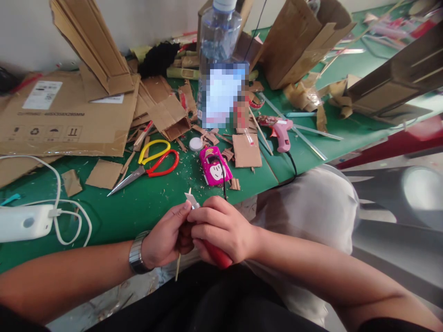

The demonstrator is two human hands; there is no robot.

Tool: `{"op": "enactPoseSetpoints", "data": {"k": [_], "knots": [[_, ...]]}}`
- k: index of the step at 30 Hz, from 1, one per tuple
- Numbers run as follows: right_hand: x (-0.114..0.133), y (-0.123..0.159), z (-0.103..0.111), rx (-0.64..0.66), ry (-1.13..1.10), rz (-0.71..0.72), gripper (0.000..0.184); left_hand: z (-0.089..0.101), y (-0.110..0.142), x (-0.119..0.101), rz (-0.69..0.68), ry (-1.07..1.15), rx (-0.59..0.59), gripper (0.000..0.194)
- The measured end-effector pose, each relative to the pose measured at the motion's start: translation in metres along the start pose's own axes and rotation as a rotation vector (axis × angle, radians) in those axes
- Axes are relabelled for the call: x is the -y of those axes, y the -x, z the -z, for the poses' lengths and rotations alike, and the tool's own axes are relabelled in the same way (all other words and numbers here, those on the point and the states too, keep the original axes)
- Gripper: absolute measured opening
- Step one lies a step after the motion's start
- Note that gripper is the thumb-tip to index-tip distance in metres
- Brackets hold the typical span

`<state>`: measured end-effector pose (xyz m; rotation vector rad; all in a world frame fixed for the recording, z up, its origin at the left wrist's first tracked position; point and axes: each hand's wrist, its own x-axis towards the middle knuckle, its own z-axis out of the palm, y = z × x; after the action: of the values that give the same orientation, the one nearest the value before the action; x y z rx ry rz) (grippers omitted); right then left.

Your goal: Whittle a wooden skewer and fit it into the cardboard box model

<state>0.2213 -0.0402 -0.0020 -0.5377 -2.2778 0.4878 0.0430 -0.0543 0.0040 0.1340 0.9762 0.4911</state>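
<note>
Right hand (224, 228), curled closed, is gripping a red-handled knife (218, 257); left hand (168, 235), also closed, is pinching a thin stick (177, 267), its upper end projecting beside the blade (190, 199), its lower end hanging below the left hand.

Seen from wearer's head | facing forward and down | close above bare left hand (165, 239) and bare right hand (226, 229) | across flat green tabletop (119, 216)
</note>
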Motion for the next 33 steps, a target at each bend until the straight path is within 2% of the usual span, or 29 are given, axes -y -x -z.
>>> {"op": "enactPoseSetpoints", "data": {"k": [10,18,28,33], "knots": [[-0.0022,0.0009,-0.0002,0.023,0.005,0.012,0.017,0.0051,-0.0031,0.0008,-0.002,-0.006,0.039,0.063],[-0.0025,0.0029,-0.0019,0.040,0.004,-0.031,0.015,0.0035,-0.0048,-0.0015,0.026,-0.016,0.001,0.070],[-0.0045,0.0051,-0.0021,0.077,0.034,-0.027,0.018,0.0030,-0.0053,-0.0046,0.044,-0.022,0.024,0.060],[-0.0026,0.0054,-0.0032,0.054,0.038,-0.036,0.018,0.0029,-0.0043,-0.0053,0.043,-0.026,0.019,0.064]]}}
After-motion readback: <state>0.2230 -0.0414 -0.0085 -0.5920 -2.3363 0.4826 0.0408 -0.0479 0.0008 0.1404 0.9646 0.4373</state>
